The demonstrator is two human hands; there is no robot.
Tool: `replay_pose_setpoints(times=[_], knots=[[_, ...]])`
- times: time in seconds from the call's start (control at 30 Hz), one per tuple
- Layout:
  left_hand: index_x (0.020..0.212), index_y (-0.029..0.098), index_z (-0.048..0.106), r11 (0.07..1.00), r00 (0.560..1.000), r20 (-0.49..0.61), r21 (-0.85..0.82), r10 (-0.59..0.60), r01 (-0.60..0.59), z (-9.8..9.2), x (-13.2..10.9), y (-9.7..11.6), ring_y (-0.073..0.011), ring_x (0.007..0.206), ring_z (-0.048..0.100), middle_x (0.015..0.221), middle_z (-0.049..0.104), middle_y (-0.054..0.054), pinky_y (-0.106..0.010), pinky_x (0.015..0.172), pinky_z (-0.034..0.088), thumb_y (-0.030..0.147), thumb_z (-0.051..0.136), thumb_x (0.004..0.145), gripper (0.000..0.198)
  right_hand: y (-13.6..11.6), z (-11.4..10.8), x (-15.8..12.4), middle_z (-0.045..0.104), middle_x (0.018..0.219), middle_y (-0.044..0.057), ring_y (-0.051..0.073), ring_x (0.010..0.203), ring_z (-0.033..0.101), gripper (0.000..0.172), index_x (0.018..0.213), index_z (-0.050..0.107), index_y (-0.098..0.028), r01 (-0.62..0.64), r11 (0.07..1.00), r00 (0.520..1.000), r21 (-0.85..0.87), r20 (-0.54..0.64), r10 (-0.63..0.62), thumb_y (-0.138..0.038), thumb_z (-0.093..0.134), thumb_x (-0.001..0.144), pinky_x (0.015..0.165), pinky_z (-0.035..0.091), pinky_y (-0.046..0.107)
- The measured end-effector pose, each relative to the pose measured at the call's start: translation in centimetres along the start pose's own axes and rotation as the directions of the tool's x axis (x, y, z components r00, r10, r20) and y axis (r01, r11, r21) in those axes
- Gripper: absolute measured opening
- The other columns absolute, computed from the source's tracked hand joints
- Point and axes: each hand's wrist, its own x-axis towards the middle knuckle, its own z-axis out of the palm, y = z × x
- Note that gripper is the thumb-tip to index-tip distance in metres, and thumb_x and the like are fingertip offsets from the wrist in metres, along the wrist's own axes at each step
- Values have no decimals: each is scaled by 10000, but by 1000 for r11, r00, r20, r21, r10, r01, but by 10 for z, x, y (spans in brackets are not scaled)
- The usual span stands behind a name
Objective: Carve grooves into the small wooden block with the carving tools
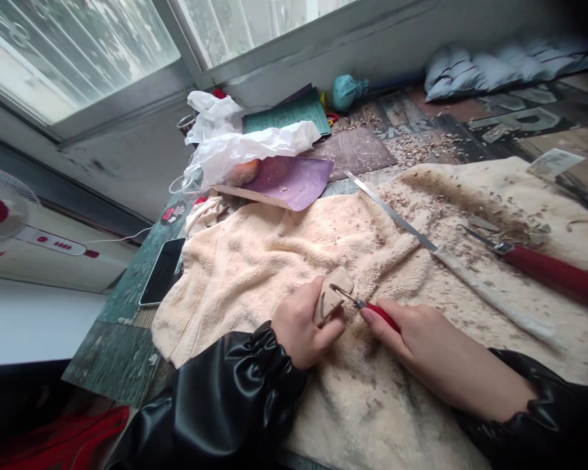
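Observation:
My left hand is closed around a small pale wood block with dark lines on its face. In my right hand is a red-handled carving gouge, its metal tip touching the block's upper face. Both hands are over a cream towel strewn with wood shavings. To the right lie a long thin metal blade with a wrapped handle and a larger red-handled carving tool. My fingers partly hide the block's lower side.
A phone lies at the table's left edge, near a standing fan. Behind the towel are a purple sheet, white plastic bags, a green mat and a blue wrapped bundle. Grey cushioning lies along the wall.

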Motion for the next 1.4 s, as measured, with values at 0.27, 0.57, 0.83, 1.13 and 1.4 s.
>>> replay_pose_setpoints(times=[0.27, 0.57, 0.83, 1.13, 1.4], knots=[[1150, 37, 563, 1000, 1000, 13, -12, -16, 16, 2, 1, 3, -206, 694, 591, 796, 625, -90, -333, 670, 508, 315, 554, 721, 512, 4, -8, 4, 644, 629, -7, 144, 573, 595, 340, 673, 558, -223, 59, 991, 986, 119, 151, -77, -354, 377, 929, 572, 407, 252], [1144, 7, 574, 998, 999, 18, -29, 48, -47, 1, -1, 0, -206, 701, 611, 831, 645, -116, -328, 695, 525, 211, 554, 654, 531, 5, -25, 6, 649, 687, 12, 166, 646, 582, 512, 674, 541, -204, -93, 981, 928, 170, 372, 23, -548, 256, 924, 623, 385, 290], [1082, 99, 591, 994, 994, 5, -19, 109, -109, 2, -1, -1, -187, 683, 616, 802, 658, -76, -293, 661, 520, 205, 504, 711, 395, 6, -34, 10, 594, 606, -5, 142, 569, 534, 507, 604, 475, -200, -73, 987, 925, 144, 380, 13, -557, 281, 907, 561, 360, 273], [1157, 109, 525, 999, 999, -6, 42, -33, 33, 4, -1, 0, -248, 882, 625, 978, 649, -117, -370, 781, 517, 251, 477, 775, 410, -3, -10, 0, 641, 701, 45, 222, 682, 614, 464, 757, 538, -236, -106, 994, 985, -3, 139, 106, -529, 217, 919, 659, 388, 340], [1220, 53, 484, 978, 993, 75, 196, -88, 72, 7, -2, 1, -278, 850, 631, 949, 643, -153, -414, 758, 530, 322, 473, 765, 528, -3, -9, 5, 658, 689, 47, 218, 691, 628, 446, 697, 533, -234, -159, 987, 965, 26, 217, 150, -495, 250, 922, 649, 391, 325]])
